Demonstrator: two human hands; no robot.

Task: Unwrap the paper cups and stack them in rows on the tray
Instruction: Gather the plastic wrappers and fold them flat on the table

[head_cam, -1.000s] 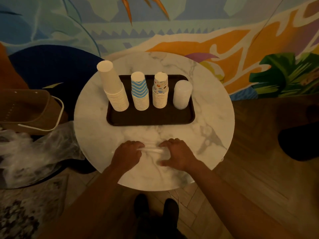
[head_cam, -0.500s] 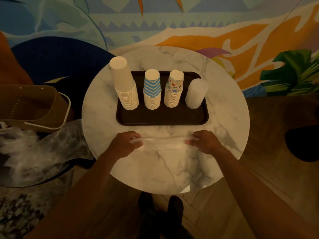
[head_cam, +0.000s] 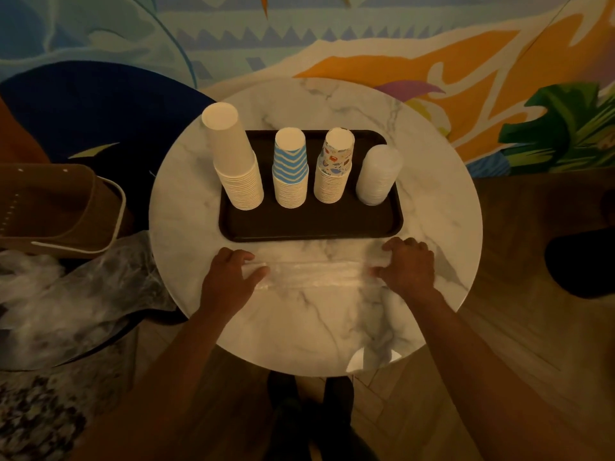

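— Clear plastic, is that what the hands are holding?
— Yes. The left hand (head_cam: 229, 277) is pinching one end of a plastic wrapper (head_cam: 316, 276) between its thumb and curled fingers. The right hand (head_cam: 409, 267) is gripping the other end with its fingers curled over it. The wrapper is lying stretched out between them on the marble table (head_cam: 432, 207), towards its near side.
— And where are the cups sitting?
— Just beyond the wrapper, the tray (head_cam: 312, 227) is carrying four stacks in one row, all standing upside down. From left to right, they are the plain white stack (head_cam: 233, 161), which is the tallest, then the blue zigzag stack (head_cam: 290, 168), then the stack with small coloured prints (head_cam: 334, 168). Last is a pale, cloudy stack (head_cam: 377, 176), whose material I cannot tell.
— What is lying around the table?
— On the floor to the left a brown basket (head_cam: 60, 207) is sitting, with crumpled clear plastic (head_cam: 66, 294) spreading beside it. The person's dark shoes (head_cam: 336, 394) are showing below the table's near edge, and a painted mural (head_cam: 366, 44) is covering the wall behind.
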